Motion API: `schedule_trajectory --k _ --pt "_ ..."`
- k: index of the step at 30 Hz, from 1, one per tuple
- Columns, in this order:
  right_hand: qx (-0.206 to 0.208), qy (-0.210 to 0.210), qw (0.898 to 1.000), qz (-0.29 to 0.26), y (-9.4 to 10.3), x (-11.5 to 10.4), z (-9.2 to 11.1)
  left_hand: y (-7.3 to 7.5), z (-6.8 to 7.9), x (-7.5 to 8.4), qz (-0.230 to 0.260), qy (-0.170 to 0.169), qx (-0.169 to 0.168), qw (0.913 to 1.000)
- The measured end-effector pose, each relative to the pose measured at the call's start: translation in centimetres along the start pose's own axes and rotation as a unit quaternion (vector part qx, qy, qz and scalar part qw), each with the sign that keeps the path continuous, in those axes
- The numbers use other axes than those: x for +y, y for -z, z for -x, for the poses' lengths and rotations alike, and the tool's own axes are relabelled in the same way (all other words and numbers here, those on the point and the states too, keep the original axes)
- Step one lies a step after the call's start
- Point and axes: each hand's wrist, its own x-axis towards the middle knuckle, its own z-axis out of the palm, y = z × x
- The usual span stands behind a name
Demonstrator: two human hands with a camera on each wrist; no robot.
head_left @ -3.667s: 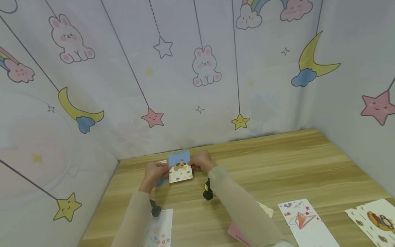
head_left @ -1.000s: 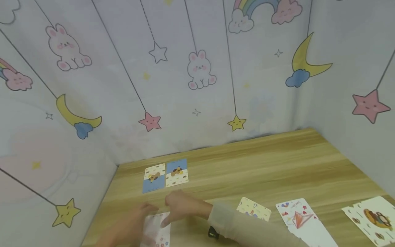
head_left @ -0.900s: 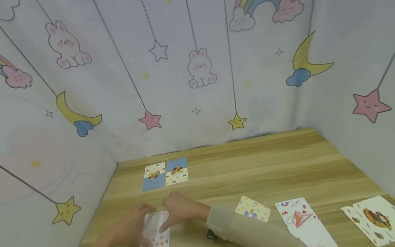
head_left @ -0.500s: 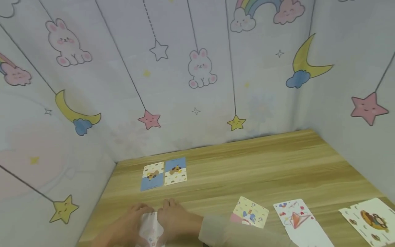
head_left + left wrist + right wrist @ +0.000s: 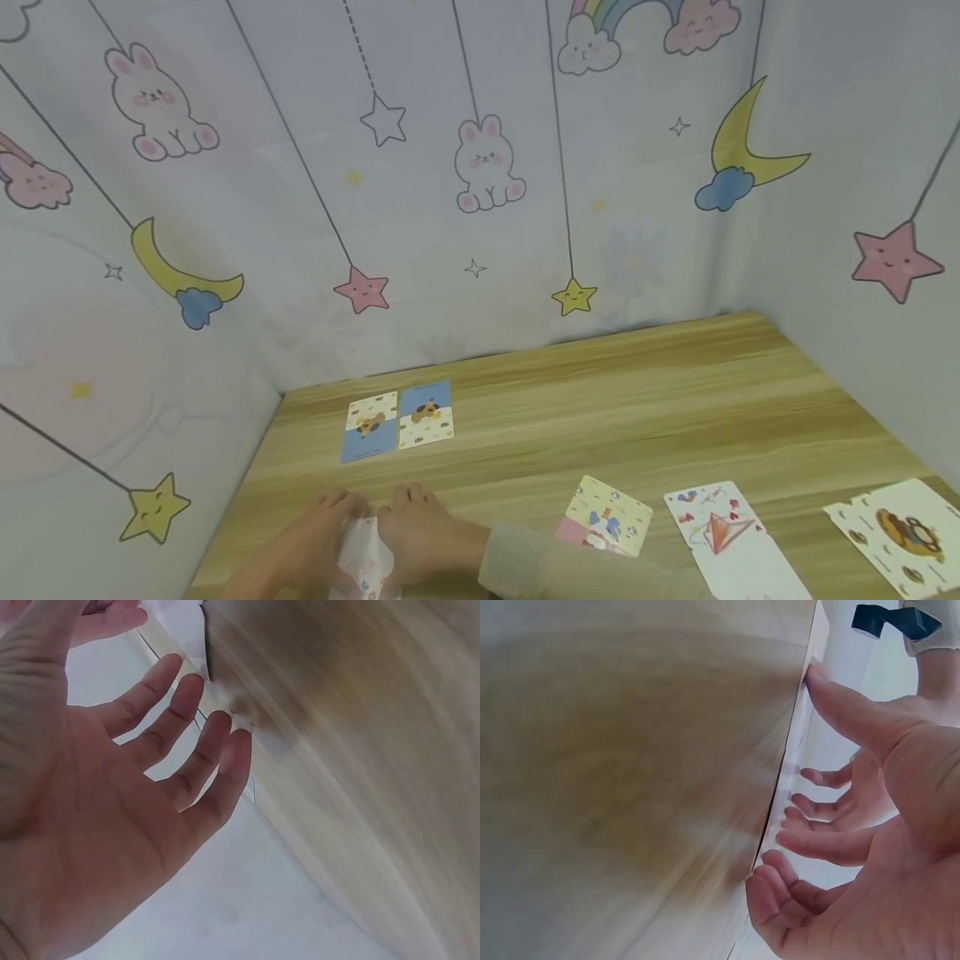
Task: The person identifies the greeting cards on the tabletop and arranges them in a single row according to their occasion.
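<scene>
At the front left of the table, a white card (image 5: 366,558) with faint red and blue flower drawings lies between the two hands. My left hand (image 5: 300,542) rests along its left side, and the left wrist view shows those fingers (image 5: 214,761) loosely bent and spread. On the card's other side is my right hand (image 5: 431,537), back upward. Its thumb (image 5: 847,709) and fingertips meet the card's long edge in the right wrist view. The hands cover both sides of the card, and its near end runs out of the head view.
Two blue-and-cream dog cards (image 5: 369,427) lie side by side at the back left. A yellow-and-pink card (image 5: 609,517), a red-diamond card (image 5: 716,533) and a bear card (image 5: 909,533) lie along the front right. Printed fabric walls (image 5: 420,233) enclose the wooden table (image 5: 600,400).
Both hands set down the right-hand dog card at the back, then came forward to the white card. Since a second ago they have closed in along its sides.
</scene>
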Motion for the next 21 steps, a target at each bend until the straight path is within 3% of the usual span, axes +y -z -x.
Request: schedule_trajectory --k 5,15,18,21 --pt "-0.008 -0.021 1.0 -0.017 0.02 -0.3 -0.18 -0.32 -0.32 -0.35 -0.005 -0.007 -0.002 1.0" --pt "-0.005 -0.038 0.999 -0.019 -0.08 -0.58 -0.42 -0.45 -0.51 0.08 0.066 -0.012 -0.03 0.9973" --pt "-0.005 -0.043 0.998 -0.048 0.01 -0.4 -0.25 -0.65 -0.51 0.05 0.063 -0.015 -0.023 0.9977" --pt "0.004 -0.03 0.995 -0.099 0.27 0.16 0.02 -0.63 -0.36 -0.24 0.084 0.005 -0.015 0.9964"
